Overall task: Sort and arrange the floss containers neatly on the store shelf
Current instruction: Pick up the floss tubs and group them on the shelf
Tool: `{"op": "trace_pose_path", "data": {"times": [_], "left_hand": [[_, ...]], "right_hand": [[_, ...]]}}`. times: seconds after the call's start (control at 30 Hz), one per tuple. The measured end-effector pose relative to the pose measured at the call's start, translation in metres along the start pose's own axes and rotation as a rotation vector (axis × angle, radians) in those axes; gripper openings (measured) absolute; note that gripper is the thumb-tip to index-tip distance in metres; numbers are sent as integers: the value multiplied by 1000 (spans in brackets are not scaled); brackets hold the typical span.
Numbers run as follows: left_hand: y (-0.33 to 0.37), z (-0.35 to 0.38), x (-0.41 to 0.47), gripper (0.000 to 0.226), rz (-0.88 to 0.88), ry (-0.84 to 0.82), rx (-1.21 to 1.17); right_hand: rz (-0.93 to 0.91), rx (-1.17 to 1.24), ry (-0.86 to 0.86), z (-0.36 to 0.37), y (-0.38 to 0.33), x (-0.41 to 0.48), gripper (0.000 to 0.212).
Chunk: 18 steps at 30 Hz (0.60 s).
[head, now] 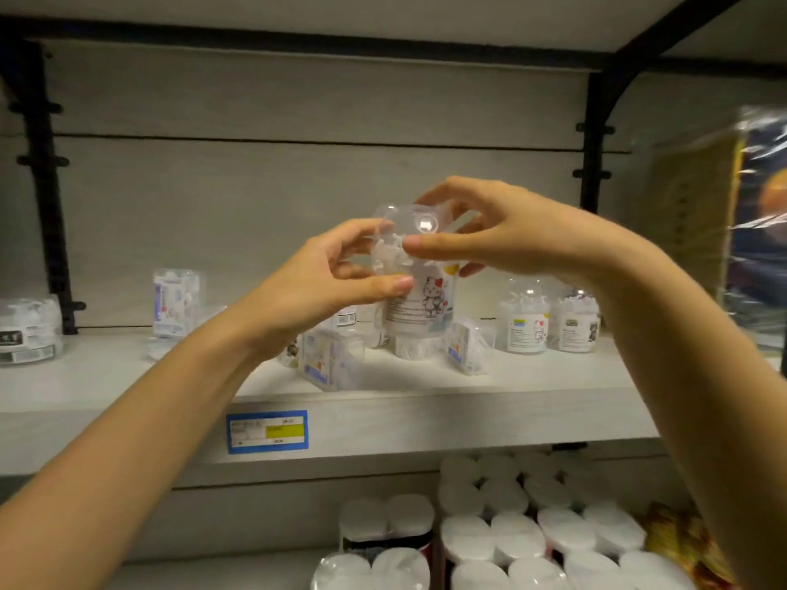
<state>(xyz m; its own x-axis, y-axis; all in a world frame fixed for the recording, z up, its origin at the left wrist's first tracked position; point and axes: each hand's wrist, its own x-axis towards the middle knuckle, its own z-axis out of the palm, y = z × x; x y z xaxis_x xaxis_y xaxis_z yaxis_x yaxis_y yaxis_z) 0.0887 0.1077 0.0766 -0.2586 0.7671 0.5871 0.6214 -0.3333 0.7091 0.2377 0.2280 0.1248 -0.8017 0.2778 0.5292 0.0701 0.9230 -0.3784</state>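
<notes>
1. Store aisle, mid-sort: a clear floss jar point(419, 306) w/ a cat label is held upright in the air, in front of the back wall & over the middle of the shelf point(468, 415).
2. Left hand point(315, 291) grips the jar's left side, thumb across the front & fingers curled round behind, prob. to steady it.
3. Right hand point(511, 236) pinches the domed top end, thumb & fingertips narrow around it. This looks like turning the label to face front or checking the lid; can't tell which.
4. Directly under the jar sits a white-bottomed pot point(411, 349). Can't tell if the jar touches it.
5. To the right, two matching jars point(528, 321) stand side by side w/ labels out, likely the row this one should join.
6. Either side of the pot, a tipped pack point(330, 359) & a second tipped pack point(466, 347) lie askew, not yet sorted.
7. Farther out: an upright pack point(174, 304) at back left & a round tub point(27, 330) at far left.
8. A blue price tag point(267, 431) is on the shelf's front edge.
9. White-capped goods point(511, 525) crowd the shelf below.
</notes>
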Motion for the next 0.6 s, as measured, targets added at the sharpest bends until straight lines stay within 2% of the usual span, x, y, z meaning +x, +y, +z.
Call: {"op": "trace_pose_path", "data": {"times": [0.33,0.47,0.6], "left_hand": [[12,91,42,60,180,173,370],[14,130,61,63,166,161,583],[2,158,76,63,75,75,716]], "right_hand": [[17,-97,102,-53,74,-42,61],[48,-144,65,-65,113,-49,63],[87,-158,5,-59,153,-50,66]]}}
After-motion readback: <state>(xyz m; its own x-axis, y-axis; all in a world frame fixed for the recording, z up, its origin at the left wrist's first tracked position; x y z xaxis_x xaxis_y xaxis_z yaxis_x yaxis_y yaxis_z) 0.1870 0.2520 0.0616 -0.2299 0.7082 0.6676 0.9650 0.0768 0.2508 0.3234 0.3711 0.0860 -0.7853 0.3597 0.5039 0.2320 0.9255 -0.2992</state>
